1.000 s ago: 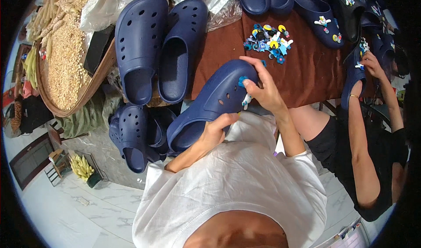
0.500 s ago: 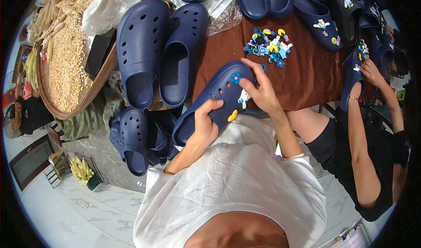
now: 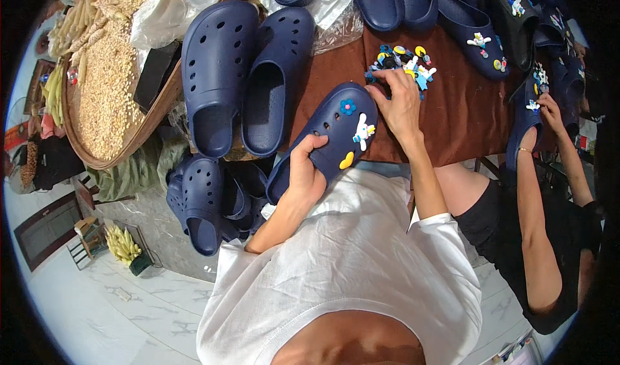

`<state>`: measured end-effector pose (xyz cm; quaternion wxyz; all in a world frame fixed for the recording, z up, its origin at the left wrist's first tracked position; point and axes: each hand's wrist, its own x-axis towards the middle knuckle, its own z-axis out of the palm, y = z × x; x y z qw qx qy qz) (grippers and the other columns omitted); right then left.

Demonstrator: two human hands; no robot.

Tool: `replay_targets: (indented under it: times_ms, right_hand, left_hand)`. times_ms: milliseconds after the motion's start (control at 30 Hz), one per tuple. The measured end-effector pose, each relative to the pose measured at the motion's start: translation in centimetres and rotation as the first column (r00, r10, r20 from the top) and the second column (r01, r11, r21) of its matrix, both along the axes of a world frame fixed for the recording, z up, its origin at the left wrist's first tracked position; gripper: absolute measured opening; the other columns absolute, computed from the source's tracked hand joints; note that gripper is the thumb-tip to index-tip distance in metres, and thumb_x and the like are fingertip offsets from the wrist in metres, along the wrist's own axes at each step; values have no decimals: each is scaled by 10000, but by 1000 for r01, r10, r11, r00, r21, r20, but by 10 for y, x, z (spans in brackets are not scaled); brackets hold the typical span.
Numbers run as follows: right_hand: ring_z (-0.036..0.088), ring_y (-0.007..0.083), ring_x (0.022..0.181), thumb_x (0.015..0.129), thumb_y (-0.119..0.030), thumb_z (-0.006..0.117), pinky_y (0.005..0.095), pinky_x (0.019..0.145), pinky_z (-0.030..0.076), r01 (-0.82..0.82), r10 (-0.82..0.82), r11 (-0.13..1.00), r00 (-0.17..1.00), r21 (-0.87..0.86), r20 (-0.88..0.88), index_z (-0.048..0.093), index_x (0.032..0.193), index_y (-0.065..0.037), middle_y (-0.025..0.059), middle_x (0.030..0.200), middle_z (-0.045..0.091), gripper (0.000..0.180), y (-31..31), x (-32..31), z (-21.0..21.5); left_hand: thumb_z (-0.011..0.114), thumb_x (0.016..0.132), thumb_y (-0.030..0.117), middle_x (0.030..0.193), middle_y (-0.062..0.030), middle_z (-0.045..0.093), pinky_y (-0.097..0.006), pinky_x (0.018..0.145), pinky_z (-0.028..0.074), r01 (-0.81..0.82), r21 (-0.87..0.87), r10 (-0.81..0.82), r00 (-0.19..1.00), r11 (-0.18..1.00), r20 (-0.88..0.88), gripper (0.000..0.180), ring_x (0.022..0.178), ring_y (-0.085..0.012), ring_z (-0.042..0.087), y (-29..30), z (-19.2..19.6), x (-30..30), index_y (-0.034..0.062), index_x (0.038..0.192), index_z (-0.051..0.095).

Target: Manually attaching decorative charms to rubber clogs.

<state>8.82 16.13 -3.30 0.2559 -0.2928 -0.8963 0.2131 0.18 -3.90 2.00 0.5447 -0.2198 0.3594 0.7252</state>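
My left hand [image 3: 306,170] is closed around a navy clog [image 3: 328,127], thumb over its upper and toe pointing away from me. The clog's upper carries a blue flower charm [image 3: 348,107], a white figure charm [image 3: 363,131] and a yellow charm [image 3: 347,160]; several holes are bare. Just beyond the toe, my right hand [image 3: 399,103] reaches to the near left side of a heap of small shoe charms [image 3: 420,71] on the brown cloth [image 3: 445,123]. Its thumb and forefinger are apart, the fingertips touching the heap's edge by a blue charm.
A pair of undecorated navy clogs [image 3: 218,74] stands at left, beside a woven tray of grain [image 3: 106,106]. More clogs [image 3: 378,6] line the far side. At right, a co-worker's hand [image 3: 550,114] works on a decorated clog [image 3: 524,123].
My right hand has left the flower charm on the clog and moved up to the charm heap. The left hand still holds the clog. The whole view has shifted slightly.
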Motion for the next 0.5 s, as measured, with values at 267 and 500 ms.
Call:
replay_targets:
  times_ms: [267,500]
  right_hand:
    - [596,294,863,829,-162,756,418,744,448,21,-19,998,999,57,-31,677,946,-85,89,909,624,161,2,1,-11]
    - [634,153,780,937,-73,633,276,675,479,-53,-44,928,968,-369,-248,710,976,-25,73,909,663,99,-24,25,42]
  left_hand:
    - [570,859,124,1154,-164,660,-401,989,504,-19,-28,19,1000,999,-5,336,1048,-283,654,-1,-1,3,-20,1163,567]
    - [576,886,128,1159,-126,658,-372,959,517,-15,-12,14,997,1000,-80,330,1053,-248,650,-1,6,12,-23,1180,579]
